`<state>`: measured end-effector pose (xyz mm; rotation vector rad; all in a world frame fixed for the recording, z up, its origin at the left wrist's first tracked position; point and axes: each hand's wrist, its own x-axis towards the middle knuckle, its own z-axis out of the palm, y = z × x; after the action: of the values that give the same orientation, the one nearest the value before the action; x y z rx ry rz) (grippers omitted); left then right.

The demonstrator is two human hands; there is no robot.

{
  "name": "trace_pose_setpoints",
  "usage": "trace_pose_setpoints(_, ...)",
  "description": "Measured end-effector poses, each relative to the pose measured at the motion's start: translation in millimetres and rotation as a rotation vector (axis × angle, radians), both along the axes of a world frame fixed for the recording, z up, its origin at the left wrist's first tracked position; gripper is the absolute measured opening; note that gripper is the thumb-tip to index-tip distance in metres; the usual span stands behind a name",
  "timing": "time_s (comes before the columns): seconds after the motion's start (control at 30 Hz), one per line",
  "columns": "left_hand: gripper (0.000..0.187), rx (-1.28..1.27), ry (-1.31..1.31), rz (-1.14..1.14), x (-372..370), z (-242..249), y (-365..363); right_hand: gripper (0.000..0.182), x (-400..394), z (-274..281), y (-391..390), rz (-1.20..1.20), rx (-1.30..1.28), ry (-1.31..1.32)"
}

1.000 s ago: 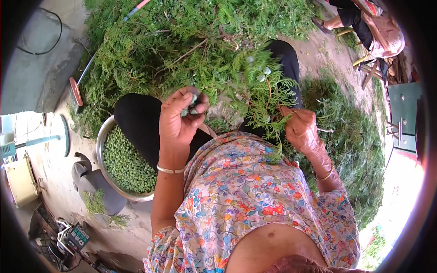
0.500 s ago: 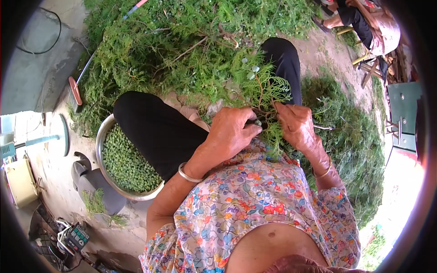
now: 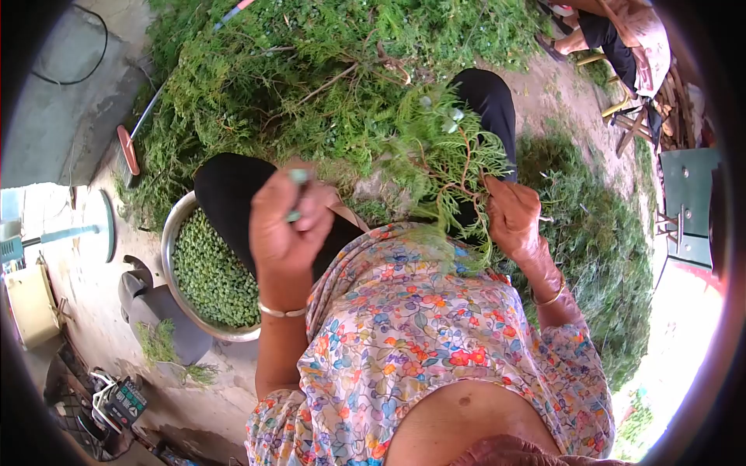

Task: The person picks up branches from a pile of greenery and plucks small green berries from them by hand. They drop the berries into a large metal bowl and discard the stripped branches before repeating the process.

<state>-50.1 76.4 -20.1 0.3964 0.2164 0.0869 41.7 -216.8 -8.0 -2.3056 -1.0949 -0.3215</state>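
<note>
My left hand [image 3: 286, 225] is raised over my left knee, blurred, its fingers curled around small green cones [image 3: 293, 216] that show between them. My right hand [image 3: 513, 217] pinches the stem of a leafy evergreen sprig [image 3: 465, 175] above my lap. A few pale cones [image 3: 452, 118] hang near the sprig's top. Left of my knee stands a metal basin [image 3: 169, 241] holding a heap of green cones [image 3: 214, 272], partly hidden by my leg.
A large pile of evergreen branches [image 3: 311, 85] lies ahead, and another heap [image 3: 598, 256] is at the right. A broom [image 3: 128, 151] leans at the left. Another person [image 3: 622, 39] sits at upper right. A dark grey stool [image 3: 171, 326] stands by the basin.
My left hand has left the sprig and swung left toward the basin, carrying cones. My right hand keeps hold of the sprig, which has swayed slightly right.
</note>
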Motion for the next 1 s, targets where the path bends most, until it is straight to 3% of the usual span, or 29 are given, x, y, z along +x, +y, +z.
trace_pose_setpoints(0.03,0.021,-0.052,0.006,0.062,-8.1,1.5,13.7,0.034,0.0,0.8,-0.5,-0.004,0.019,-0.017)
trace_pose_setpoints(0.1,0.023,0.120,-0.059,0.142,-27.9,1.8,46.5,0.033,1.4,-3.7,-3.0,0.016,0.062,-0.020)
trace_pose_setpoints(0.2,0.023,0.248,0.054,0.297,-64.6,-4.7,87.3,0.029,2.1,-3.5,-1.1,0.038,0.109,-0.027)
trace_pose_setpoints(0.3,0.023,0.286,0.242,0.485,-102.6,-24.2,111.6,0.029,0.7,-0.9,3.3,0.026,0.110,-0.031)
trace_pose_setpoints(0.37,0.024,0.495,0.424,0.619,-126.0,-38.5,122.4,0.029,1.2,-0.2,7.6,0.050,0.132,-0.044)
trace_pose_setpoints(0.4,0.030,0.741,0.622,0.628,-142.7,-50.4,131.0,0.029,1.0,2.3,10.1,0.063,0.140,-0.042)
trace_pose_setpoints(0.43,0.030,0.739,0.625,0.635,-145.5,-51.9,127.4,0.029,1.3,3.8,12.0,0.077,0.148,-0.041)
trace_pose_setpoints(0.5,0.041,1.748,1.087,0.546,-147.3,-53.4,117.7,0.029,0.8,4.0,12.7,0.075,0.134,-0.034)
trace_pose_setpoints(0.53,0.049,2.106,1.191,0.421,-148.6,-45.5,117.3,0.029,0.7,3.9,13.1,0.065,0.121,-0.026)
trace_pose_setpoints(0.63,0.045,1.992,1.050,0.613,-125.5,-20.0,107.0,0.031,3.5,2.3,15.9,0.114,0.111,-0.079)
trace_pose_setpoints(0.73,0.031,1.565,0.567,0.699,-75.5,15.8,72.8,0.035,4.6,3.5,21.6,0.160,0.057,-0.095)
trace_pose_setpoints(0.8,0.027,1.440,0.316,0.560,-38.4,38.4,39.8,0.036,4.5,3.2,23.8,0.181,0.041,-0.103)
trace_pose_setpoints(0.83,0.025,1.587,0.136,0.498,-22.4,40.9,28.8,0.038,4.6,3.0,23.8,0.194,0.022,-0.109)
trace_pose_setpoints(0.87,0.023,1.566,0.046,0.413,-5.7,44.0,17.1,0.038,5.2,2.4,23.7,0.215,0.014,-0.124)
trace_pose_setpoints(0.97,0.023,1.526,0.006,0.233,37.1,37.7,3.0,0.037,3.2,11.9,23.8,0.244,-0.026,-0.142)
trace_pose_setpoints(1.0,0.022,1.349,0.034,0.055,46.8,35.4,2.9,0.036,1.5,14.6,22.3,0.245,-0.042,-0.145)
